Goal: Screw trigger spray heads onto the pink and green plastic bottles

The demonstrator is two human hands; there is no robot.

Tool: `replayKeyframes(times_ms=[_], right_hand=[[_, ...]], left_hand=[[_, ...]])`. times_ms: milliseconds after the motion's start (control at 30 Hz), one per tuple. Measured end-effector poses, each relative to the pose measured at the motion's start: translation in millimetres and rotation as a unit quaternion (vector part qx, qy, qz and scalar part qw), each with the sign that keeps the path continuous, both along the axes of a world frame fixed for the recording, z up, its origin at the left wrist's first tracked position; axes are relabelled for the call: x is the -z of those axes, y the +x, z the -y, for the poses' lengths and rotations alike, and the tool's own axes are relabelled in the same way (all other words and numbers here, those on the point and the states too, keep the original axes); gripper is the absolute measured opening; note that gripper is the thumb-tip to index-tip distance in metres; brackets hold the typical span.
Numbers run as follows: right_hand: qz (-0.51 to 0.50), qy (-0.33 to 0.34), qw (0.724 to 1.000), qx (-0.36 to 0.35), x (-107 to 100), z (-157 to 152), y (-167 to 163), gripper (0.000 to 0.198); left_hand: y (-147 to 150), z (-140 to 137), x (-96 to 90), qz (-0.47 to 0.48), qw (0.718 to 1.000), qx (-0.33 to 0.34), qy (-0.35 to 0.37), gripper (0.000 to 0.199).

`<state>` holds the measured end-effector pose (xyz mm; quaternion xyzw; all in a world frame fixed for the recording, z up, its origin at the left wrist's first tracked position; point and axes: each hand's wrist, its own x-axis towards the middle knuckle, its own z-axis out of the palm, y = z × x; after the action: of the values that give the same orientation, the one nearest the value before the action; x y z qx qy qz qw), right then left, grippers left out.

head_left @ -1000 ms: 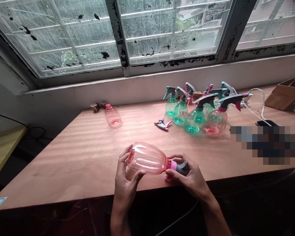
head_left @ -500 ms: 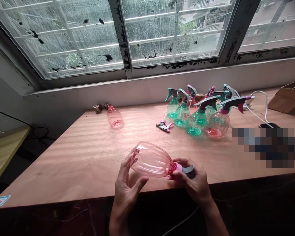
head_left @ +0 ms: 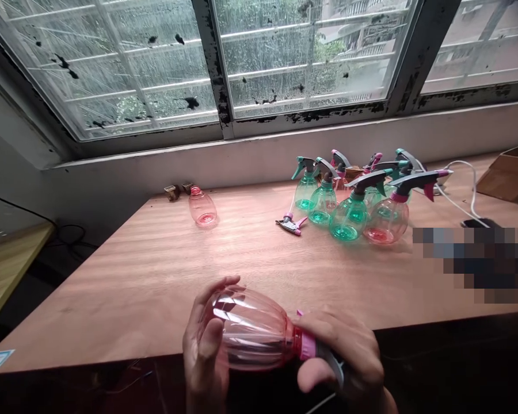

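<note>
A clear pink spray bottle [head_left: 254,328] lies on its side in the air between my hands, over the table's front edge. My left hand [head_left: 205,339] cups its rounded base, thumb on the near side and fingers on the far side. At the neck, my right hand [head_left: 345,351] is closed around the grey trigger head [head_left: 330,359], close to the pink collar [head_left: 307,346]. Most of the trigger head is hidden by that hand. Inside the bottle a faint tube can be made out.
Several green and pink spray bottles [head_left: 349,218] stand at the back right, with a loose spray head [head_left: 290,223] beside them. A pink bottle without a head [head_left: 202,208] stands at the back left. A cardboard box [head_left: 507,175] and white cable [head_left: 473,184] are farther right.
Both hands have brought the spray bottle down and nearer to me. My left hand has shifted round its base, and my right hand has turned at the trigger head.
</note>
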<state>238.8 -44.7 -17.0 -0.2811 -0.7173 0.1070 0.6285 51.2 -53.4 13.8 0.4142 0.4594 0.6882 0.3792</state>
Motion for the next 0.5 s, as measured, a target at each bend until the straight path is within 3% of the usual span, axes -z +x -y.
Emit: replayKeyframes(times_ms=[100, 200, 267, 367, 500], right_hand=[[-0.087, -0.146, 0.985, -0.006, 0, 3, 3, 0.029], [-0.146, -0.291, 0.944, -0.048, -3, 4, 2, 0.03], [-0.171, -0.35, 0.918, -0.077, -4, 3, -1, 0.033], [-0.182, -0.383, 0.902, -0.085, -2, 1, -8, 0.037], [-0.161, -0.311, 0.936, -0.037, 2, 2, -13, 0.033]], left_hand=[[11, -2, 2.0, 0.01, 0.998, -0.022, 0.059, 0.05], [15, 0, 3.1, 0.007, 0.993, -0.042, 0.114, 0.047], [15, 2, 3.7, -0.008, 0.99, -0.059, 0.129, 0.047], [12, 4, 6.0, -0.024, 0.989, -0.075, 0.129, 0.044], [6, 2, 8.2, -0.022, 0.989, -0.057, 0.137, 0.045]])
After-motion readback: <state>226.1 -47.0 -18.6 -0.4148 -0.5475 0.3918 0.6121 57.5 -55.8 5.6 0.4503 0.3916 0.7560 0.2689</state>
